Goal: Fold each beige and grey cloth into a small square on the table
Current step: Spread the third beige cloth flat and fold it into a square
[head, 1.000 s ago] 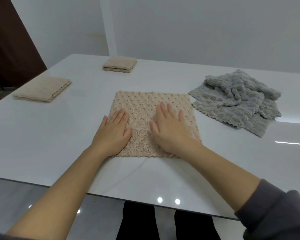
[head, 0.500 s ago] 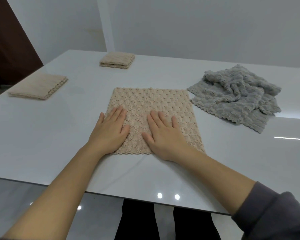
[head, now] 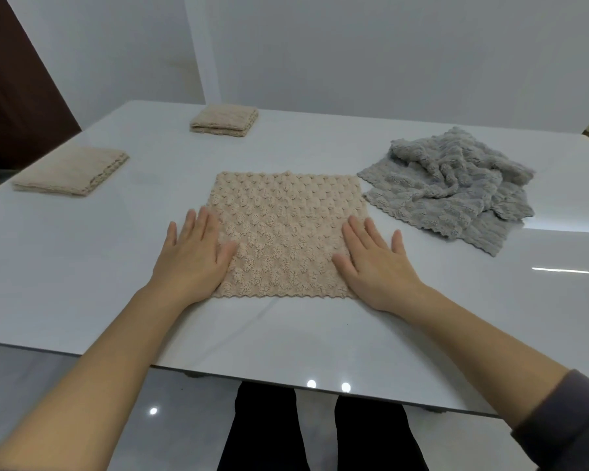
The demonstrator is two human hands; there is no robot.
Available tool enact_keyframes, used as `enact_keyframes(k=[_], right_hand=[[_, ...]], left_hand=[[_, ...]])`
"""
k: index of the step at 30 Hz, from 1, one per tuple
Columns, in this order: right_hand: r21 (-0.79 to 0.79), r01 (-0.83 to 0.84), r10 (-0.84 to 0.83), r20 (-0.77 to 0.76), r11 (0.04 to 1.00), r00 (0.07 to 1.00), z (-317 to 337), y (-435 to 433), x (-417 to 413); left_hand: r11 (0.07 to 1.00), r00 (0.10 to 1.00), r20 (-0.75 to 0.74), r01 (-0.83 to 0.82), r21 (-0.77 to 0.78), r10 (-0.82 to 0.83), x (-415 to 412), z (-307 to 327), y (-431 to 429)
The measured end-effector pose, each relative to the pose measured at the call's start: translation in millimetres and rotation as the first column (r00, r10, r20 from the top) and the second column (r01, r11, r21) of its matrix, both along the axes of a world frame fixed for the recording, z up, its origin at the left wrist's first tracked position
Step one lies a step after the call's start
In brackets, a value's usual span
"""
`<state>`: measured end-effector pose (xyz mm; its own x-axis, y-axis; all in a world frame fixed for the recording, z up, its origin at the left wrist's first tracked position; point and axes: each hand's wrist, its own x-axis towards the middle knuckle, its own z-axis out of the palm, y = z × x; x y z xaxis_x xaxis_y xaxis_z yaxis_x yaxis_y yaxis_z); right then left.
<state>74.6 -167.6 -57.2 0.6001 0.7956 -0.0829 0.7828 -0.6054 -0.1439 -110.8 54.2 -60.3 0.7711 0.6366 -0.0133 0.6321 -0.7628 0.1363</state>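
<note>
Looking forward and down from head height, close over the table [head: 82, 266], facing the far wall [head: 388, 45].

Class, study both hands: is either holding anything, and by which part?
Nothing is gripped. The left hand and right hand lie flat, fingers straight, on the left and right edges of the spread beige knitted cloth.

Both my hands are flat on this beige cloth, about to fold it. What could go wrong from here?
The glossy table looks slippery: the beige cloth may slide under your left hand and right hand, skewing the fold. Its far right corner lies close beside the crumpled grey cloth; lifting that side could snag it.
</note>
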Motion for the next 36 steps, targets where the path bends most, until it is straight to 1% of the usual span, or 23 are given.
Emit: enact_keyframes(k=[2, 3, 5, 6, 8, 9, 11, 14, 17, 20, 23, 27, 29, 33, 36], right_hand=[[-0.012, 0.015, -0.015, 0.035, 1.0, 0.999, 4.9, -1.3, -1.8], [-0.001, 0.012, -0.012, 0.054, 1.0, 0.998, 8.1, 1.5, -4.9], [0.041, -0.019, 0.016, 0.059, 0.999, 0.998, 15.1, 14.4, -14.3], [0.055, -0.035, 0.033, 0.05, 0.998, 0.998, 17.0, 22.9, -19.7], [0.057, -0.04, 0.038, 0.037, 0.998, 0.999, 15.4, 38.7, -29.0], [0.05, -0.022, 0.02, 0.027, 0.998, 0.999, 11.7, 44.4, -31.8], [0.052, 0.05, -0.05, 0.004, 0.997, 0.999, 2.2, 50.9, -34.1], [0.089, 0.109, -0.111, 0.02, 0.99, 0.994, -6.7, 52.0, -33.7], [0.097, 0.095, -0.097, 0.019, 0.991, 0.995, -7.4, 50.3, -33.4], [0.079, 0.045, -0.046, 0.02, 0.996, 0.999, -6.4, 43.7, -28.6], [0.041, -0.074, 0.072, 0.055, 0.996, 0.996, -5.0, 33.2, -19.7], [-0.005, -0.244, 0.244, 0.049, 0.97, 0.968, -2.1, 17.3, -2.2], [-0.027, -0.313, 0.314, 0.054, 0.95, 0.948, -0.6, 8.1, 6.3], [-0.035, -0.332, 0.333, 0.026, 0.943, 0.943, 2.9, -11.3, 15.6], [-0.065, -0.32, 0.322, 0.022, 0.945, 0.946, 3.3, -24.1, 20.5]], left_hand=[[0.997, 0.999, 0.043, -0.032, 0.068, 0.029, 0.4, 7.3, -9.9], [0.996, 0.996, 0.083, -0.02, 0.084, 0.013, 4.7, 12.0, -17.9], [0.995, 0.987, 0.145, 0.052, 0.083, -0.063, 21.5, 19.8, -37.8], [0.992, 0.982, 0.152, 0.099, 0.08, -0.11, 32.4, 21.3, -48.1], [0.985, 0.979, 0.119, 0.16, 0.066, -0.167, 53.4, 17.5, -65.2], [0.986, 0.982, 0.094, 0.157, 0.05, -0.161, 61.7, 13.0, -70.2], [0.997, 0.994, 0.069, 0.083, 0.0, -0.083, 71.4, 2.5, -75.1], [0.999, 0.995, 0.093, -0.026, -0.04, 0.03, 72.5, -6.9, -77.3], [0.999, 0.997, 0.068, -0.022, -0.027, 0.024, 66.2, -6.8, -75.7], [0.999, 0.998, 0.043, 0.04, -0.009, -0.04, 55.0, -6.5, -68.5], [0.99, 0.989, 0.016, 0.144, -0.011, -0.144, 43.0, -6.1, -56.0], [0.927, 0.926, -0.053, 0.374, -0.027, -0.374, 23.6, -1.8, -31.1], [0.899, 0.896, -0.068, 0.437, -0.028, -0.438, 11.8, -0.3, -19.2], [0.907, 0.904, -0.076, 0.42, -0.026, -0.42, -12.6, -1.0, -2.7], [0.926, 0.924, -0.07, 0.372, -0.066, -0.377, -30.0, -1.5, 7.8]])
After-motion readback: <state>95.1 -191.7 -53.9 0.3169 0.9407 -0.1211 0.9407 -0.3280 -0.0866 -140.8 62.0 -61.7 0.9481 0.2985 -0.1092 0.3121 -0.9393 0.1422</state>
